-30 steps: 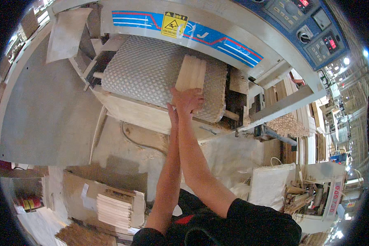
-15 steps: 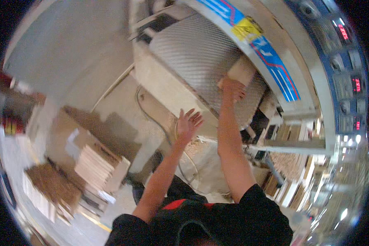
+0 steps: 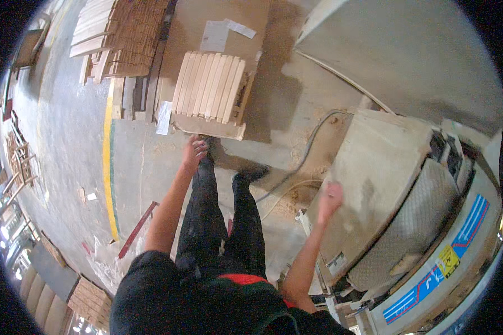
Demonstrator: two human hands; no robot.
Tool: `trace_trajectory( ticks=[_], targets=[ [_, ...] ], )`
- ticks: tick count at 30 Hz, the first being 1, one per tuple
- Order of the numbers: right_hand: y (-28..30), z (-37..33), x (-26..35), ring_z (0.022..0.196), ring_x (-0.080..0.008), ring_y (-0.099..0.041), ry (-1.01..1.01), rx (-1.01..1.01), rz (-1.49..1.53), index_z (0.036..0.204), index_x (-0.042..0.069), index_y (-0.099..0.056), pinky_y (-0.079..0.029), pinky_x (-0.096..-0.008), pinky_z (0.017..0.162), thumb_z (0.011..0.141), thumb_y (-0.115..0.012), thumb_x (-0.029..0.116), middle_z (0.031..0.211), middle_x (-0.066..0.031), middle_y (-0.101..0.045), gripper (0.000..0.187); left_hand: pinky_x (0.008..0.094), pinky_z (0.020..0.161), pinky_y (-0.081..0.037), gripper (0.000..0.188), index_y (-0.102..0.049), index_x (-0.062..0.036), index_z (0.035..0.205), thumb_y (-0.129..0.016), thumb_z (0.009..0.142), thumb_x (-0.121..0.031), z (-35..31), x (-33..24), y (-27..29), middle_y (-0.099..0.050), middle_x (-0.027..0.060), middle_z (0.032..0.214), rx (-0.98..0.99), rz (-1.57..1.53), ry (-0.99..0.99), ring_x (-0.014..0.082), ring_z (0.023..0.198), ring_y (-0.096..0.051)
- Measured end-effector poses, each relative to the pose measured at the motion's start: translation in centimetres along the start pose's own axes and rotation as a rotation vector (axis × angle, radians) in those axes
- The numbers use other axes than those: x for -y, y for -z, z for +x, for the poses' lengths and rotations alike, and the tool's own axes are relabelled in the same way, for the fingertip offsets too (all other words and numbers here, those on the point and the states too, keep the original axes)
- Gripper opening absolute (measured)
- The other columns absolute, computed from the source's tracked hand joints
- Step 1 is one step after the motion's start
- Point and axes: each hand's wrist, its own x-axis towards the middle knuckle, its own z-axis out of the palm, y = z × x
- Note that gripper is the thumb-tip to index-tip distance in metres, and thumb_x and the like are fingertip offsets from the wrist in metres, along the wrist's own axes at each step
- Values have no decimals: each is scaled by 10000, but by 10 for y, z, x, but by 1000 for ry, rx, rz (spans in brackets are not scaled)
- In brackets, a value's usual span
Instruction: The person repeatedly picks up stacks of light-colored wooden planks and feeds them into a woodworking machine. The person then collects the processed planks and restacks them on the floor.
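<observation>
My left hand [image 3: 194, 149] hangs just in front of a stack of pale wooden boards [image 3: 208, 86], its fingers loosely bent and apart. No object shows in it. The boards stand side by side on a brown board base [image 3: 215, 128]. To the right, my right hand [image 3: 331, 200] hovers beside the pale casing [image 3: 369, 167] of a machine, fingers curled in, with nothing visible in them. Beyond it, a short wooden piece [image 3: 406, 263] lies on the machine's ridged grey conveyor belt [image 3: 416, 226].
More stacked boards [image 3: 131, 39] stand at the upper left, near a yellow floor line [image 3: 109, 162]. A dark hose [image 3: 304, 159] crosses the dusty floor by the machine. Clear plastic wrap [image 3: 105, 257] and a red bar [image 3: 138, 229] are at lower left.
My view has swung left, from the machine to the boards. My right hand has come off the wooden piece on the belt. My left hand has moved over toward the stack.
</observation>
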Motion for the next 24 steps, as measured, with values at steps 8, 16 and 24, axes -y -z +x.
trace_trajectory(
  ticks=[8, 16, 24],
  targets=[
    [-308, -51, 150, 879, -205, -660, -80, 797, 66, 1164, 4, -595, -505, -330, 804, 774, -753, 388, 936, -125, -688, 570, 483, 1040, -366, 801, -178, -71, 1473, -512, 894, -511, 94, 20, 42, -363, 172, 1409, -123, -574, 188, 334, 1230, -444],
    [-482, -14, 179, 1103, -317, -587, -223, 710, 59, 1320, -24, -439, -467, -376, 909, 745, -751, 440, 1187, -240, -587, 802, 573, 1117, -153, 963, -15, -122, 1504, -511, 839, -610, 201, -7, -30, -54, 176, 1549, -277, -659, 276, 394, 1427, -82],
    [-521, -19, 171, 954, -297, -649, -81, 646, 58, 1153, -30, -545, -487, -368, 845, 810, -706, 379, 1007, -197, -667, 557, 588, 1098, -146, 759, -178, -142, 1487, -454, 906, -545, 203, -10, -66, -231, 126, 1509, -435, -387, 198, 345, 1396, -209]
  ],
)
